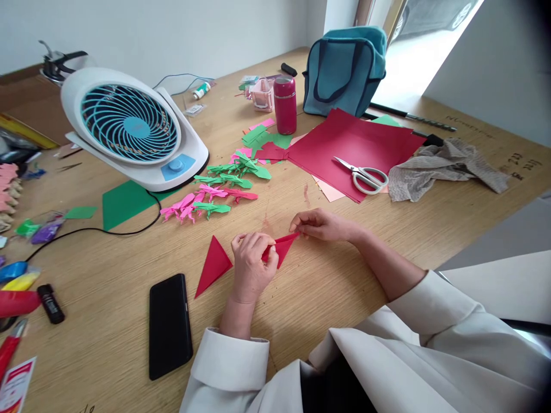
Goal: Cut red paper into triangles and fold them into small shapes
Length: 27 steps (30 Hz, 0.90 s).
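A piece of folded red paper (283, 248) is held just above the table between both hands. My left hand (255, 261) pinches its left part, fingers curled over it. At its right tip, my right hand (317, 225) grips the corner between thumb and fingertips. A second red paper triangle (213, 265) lies flat on the table, just left of my left hand. Beyond the hands sit several folded paper figures, among them a green one (212, 207) and a pink one (183, 206).
A black phone (170, 326) lies left of my left forearm. Scissors (364, 176) rest on red paper sheets (340, 143), beside a crumpled cloth (430, 169). Farther back stand a white fan (133, 129), a red bottle (284, 106) and a blue bag (344, 74). The fan's cord (99, 230) crosses the left side.
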Motion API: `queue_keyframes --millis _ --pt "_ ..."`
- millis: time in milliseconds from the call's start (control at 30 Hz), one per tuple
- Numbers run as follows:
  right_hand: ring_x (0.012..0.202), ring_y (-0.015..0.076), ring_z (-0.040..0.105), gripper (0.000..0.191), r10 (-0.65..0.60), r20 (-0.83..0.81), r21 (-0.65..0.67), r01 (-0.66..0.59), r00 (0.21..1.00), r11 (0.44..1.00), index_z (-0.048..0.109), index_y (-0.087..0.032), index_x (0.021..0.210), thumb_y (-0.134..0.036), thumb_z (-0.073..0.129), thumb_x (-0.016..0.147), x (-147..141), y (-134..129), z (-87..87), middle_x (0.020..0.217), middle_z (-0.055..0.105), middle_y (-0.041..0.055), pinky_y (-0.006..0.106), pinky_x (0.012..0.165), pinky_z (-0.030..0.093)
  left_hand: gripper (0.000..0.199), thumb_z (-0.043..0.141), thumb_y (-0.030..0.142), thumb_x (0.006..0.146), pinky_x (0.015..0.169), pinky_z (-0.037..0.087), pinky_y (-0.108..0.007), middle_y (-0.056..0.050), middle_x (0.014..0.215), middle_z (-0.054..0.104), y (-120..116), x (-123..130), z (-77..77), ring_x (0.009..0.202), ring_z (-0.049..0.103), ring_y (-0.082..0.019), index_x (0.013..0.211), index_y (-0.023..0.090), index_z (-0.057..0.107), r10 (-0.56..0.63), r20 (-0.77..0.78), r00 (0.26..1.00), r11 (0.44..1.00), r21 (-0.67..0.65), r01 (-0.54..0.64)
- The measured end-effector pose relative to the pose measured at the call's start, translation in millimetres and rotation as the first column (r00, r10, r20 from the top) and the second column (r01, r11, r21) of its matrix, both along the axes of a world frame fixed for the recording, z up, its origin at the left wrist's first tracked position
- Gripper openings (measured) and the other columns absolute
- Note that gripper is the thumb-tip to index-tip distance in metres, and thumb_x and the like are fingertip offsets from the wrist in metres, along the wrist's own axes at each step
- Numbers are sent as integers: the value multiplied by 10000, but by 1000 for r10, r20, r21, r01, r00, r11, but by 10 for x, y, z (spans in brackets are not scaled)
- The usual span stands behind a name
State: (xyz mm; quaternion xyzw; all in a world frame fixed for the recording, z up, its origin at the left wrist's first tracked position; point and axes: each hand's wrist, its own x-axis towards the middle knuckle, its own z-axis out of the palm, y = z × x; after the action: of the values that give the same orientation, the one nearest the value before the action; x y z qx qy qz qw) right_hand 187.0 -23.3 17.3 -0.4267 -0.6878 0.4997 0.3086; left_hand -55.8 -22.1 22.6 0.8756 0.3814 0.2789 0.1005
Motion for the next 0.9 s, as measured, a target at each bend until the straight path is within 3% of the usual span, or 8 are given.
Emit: queue_keyframes --millis 233,400,900 --pt "828 141 632 204 3 -285 -61 -21 959 998 612 -157 987 -326 660 883 -77 8 -39 928 688 45 269 779 503 120 511 117 847 863 388 -390 -18 831 667 49 -22 -55 849 615 -214 811 229 532 51 122 991 995 -86 -41" --pt "738 131 616 241 -87 -254 -87 67 963 994 633 -158 920 -367 721 840 -97 11 -76 858 685 34 256 709 492 125 506 116 856 838 405 -370 -17 819 656 50 -17 -66 826 608 -204 802 225 533 30 163 986 993 -114 -11" --pt "651 100 562 167 -106 -219 -93 87 970 992 622 -156 835 -275 734 798 -87 -7 2 763 648 3 214 601 425 124 515 106 838 853 415 -368 -17 835 668 50 -16 -42 844 609 -197 780 214 537 61 202 978 993 -115 -38"
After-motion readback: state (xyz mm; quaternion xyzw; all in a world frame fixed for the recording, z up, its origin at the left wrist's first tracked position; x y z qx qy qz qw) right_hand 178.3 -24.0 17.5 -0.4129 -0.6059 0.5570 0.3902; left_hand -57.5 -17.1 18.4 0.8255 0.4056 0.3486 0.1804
